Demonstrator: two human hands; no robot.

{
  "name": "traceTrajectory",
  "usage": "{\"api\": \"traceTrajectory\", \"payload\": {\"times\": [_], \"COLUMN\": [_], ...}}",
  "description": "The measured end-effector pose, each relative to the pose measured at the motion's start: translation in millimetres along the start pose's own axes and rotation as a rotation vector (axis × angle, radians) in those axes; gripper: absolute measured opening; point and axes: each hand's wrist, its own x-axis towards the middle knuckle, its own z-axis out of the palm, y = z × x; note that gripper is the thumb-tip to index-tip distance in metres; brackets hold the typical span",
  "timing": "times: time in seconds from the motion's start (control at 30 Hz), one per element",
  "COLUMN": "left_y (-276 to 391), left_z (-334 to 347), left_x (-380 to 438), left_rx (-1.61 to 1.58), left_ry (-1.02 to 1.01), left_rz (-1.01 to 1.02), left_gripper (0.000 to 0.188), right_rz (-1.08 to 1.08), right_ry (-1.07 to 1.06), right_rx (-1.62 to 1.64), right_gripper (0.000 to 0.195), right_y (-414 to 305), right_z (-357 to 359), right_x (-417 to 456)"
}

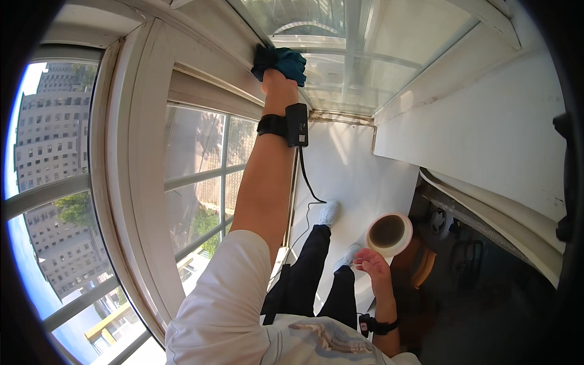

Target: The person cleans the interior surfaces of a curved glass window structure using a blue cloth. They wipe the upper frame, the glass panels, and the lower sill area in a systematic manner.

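My left hand (280, 81) is stretched far forward, gripping a bunched teal cloth (292, 64). The cloth presses into the corner where the white window frame (214, 54) meets a glass pane (324, 73). A black device (297, 125) is strapped to my left forearm, and its cable trails down past my leg. Low on the right, my right hand (372, 263) hangs with loosely bent fingers and no clear object in it. Just beyond it stands a pale pink bucket (407, 232) with dark liquid inside. My right wrist wears a black band (383, 326).
My shoes (329, 212) stand on a white surface (346, 159). Paned windows (196, 173) on the left look out on tall buildings (50, 132) and trees. A white wall panel (474, 109) rises on the right. Below it, a dark area holds an orange-brown curved object (424, 269).
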Motion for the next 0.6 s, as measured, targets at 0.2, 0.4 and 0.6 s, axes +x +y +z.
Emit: {"api": "traceTrajectory", "payload": {"times": [0.2,0.4,0.6], "left_y": [-18.6,-93.6,-114.6], "left_z": [-50.8,-62.8,-106.2], "left_x": [138.7,96.9,133.8], "left_rx": [-0.081,2.269,2.154], "left_ry": [-0.021,-0.053,0.021], "left_rz": [-0.045,0.660,0.362], "left_gripper": [0.025,0.028,0.036], "right_rz": [0.093,0.153,0.191], "right_ry": [0.081,0.179,0.165], "right_rx": [-0.030,-0.021,-0.034], "right_gripper": [0.037,0.036,0.036], "right_y": [27.4,57.9,72.3], "right_z": [-12.3,-25.1,-35.0], "right_x": [20.8,42.7,52.5]}}
